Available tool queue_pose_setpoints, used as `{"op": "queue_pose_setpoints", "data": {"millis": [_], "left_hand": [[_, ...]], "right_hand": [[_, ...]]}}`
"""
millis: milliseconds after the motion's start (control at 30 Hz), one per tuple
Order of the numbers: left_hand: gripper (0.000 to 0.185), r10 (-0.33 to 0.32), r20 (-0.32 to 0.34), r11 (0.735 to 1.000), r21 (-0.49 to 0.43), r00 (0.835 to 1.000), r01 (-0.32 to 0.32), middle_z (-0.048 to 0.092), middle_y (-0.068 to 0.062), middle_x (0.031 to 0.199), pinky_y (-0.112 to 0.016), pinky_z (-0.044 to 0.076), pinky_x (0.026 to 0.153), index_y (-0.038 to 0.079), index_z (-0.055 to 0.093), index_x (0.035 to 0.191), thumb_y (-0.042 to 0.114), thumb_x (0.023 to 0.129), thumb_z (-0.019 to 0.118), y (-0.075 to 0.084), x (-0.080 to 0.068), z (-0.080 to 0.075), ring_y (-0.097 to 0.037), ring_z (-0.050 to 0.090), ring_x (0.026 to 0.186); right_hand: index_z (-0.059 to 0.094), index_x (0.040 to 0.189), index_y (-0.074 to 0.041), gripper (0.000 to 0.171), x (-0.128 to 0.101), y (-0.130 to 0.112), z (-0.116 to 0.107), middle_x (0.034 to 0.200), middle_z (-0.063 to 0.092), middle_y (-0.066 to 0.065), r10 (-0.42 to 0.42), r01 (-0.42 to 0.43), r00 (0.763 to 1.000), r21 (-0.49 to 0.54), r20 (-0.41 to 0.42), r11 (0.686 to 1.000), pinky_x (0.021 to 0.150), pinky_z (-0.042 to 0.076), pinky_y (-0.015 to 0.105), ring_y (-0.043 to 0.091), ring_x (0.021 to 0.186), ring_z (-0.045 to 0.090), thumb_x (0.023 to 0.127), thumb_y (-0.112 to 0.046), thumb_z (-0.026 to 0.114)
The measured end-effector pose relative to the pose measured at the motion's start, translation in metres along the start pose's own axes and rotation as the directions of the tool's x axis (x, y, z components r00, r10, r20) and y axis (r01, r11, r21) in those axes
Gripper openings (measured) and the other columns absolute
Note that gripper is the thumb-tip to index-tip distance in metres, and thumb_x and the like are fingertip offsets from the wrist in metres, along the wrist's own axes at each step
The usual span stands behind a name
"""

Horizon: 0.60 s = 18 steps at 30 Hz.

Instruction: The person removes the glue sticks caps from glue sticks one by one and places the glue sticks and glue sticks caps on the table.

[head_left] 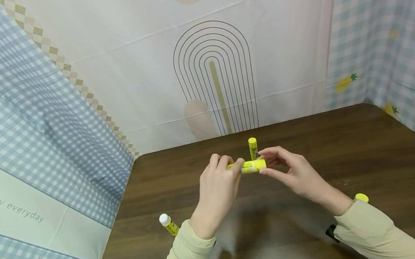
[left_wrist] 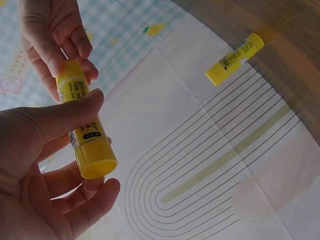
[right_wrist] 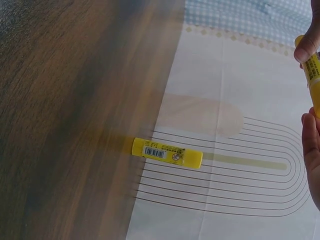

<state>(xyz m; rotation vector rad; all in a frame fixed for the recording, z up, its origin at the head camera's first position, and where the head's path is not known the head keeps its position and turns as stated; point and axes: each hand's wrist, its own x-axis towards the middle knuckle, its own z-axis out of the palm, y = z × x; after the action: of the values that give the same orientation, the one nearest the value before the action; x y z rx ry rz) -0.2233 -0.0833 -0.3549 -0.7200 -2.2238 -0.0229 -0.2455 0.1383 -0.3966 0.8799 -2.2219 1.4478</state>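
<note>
Left hand [head_left: 216, 179]: fingers curled round one end of the held glue stick [head_left: 250, 166], thumb pressed along its label.
Right hand [head_left: 294, 171]: fingertips pinching the other end, so clamped at both ends.
Held glue stick: horizontal, lifted clear of the tabletop [head_left: 370, 157], above its middle.
Slip risk: likely if either pinch loosens; smooth round barrel, so probably dropping and rolling toward the near edge.
Cap risk: a hard pull or twist could free an end with a jerk, knocking the upright stick over.
Near left: white-topped glue stick [head_left: 168, 224] by the left sleeve, near the tabletop's near-left corner; could be swept off by the forearm.
Near right: small yellow cap [head_left: 361, 197] touching or just beside the right sleeve, cannot tell which.
Just beyond the hands: upright glue stick [head_left: 253, 147], closest obstacle.
Far: patterned backdrop cloth [head_left: 279, 51] along the far edge.
</note>
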Motion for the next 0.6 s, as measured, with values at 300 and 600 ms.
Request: {"op": "queue_pose_setpoints", "data": {"millis": [300, 600], "left_hand": [[0.027, -0.004, 0.008, 1.000, -0.014, 1.000, 0.004, 0.068, -0.001, 0.088, -0.027, 0.053, 0.064, 0.020, 0.078, 0.105, 0.015, 0.079, 0.087, -0.0002, -0.0008, -0.0005, -0.021, 0.054, 0.082], [0.028, 0.002, -0.002, 1.000, -0.025, 1.000, -0.002, 0.067, 0.000, 0.088, -0.027, 0.053, 0.064, 0.020, 0.077, 0.104, 0.014, 0.079, 0.086, 0.0001, 0.0005, -0.0025, -0.020, 0.054, 0.083]], "right_hand": [[0.060, 0.133, -0.008, 0.052, 0.0015, -0.0007, -0.0026, 0.121, 0.068, 0.008, -0.009, 0.010, 1.000, -0.040, 0.021, 0.999, 0.086, 0.056, 0.030, 0.015, 0.099, 0.066, 0.085, -0.006, 0.080], [0.067, 0.126, -0.011, 0.030, 0.0009, -0.0017, -0.0045, 0.111, 0.071, 0.000, 0.148, -0.145, 0.988, -0.074, 0.050, 0.987, 0.081, 0.056, 0.033, 0.014, 0.094, 0.066, 0.099, -0.022, 0.067]]}}
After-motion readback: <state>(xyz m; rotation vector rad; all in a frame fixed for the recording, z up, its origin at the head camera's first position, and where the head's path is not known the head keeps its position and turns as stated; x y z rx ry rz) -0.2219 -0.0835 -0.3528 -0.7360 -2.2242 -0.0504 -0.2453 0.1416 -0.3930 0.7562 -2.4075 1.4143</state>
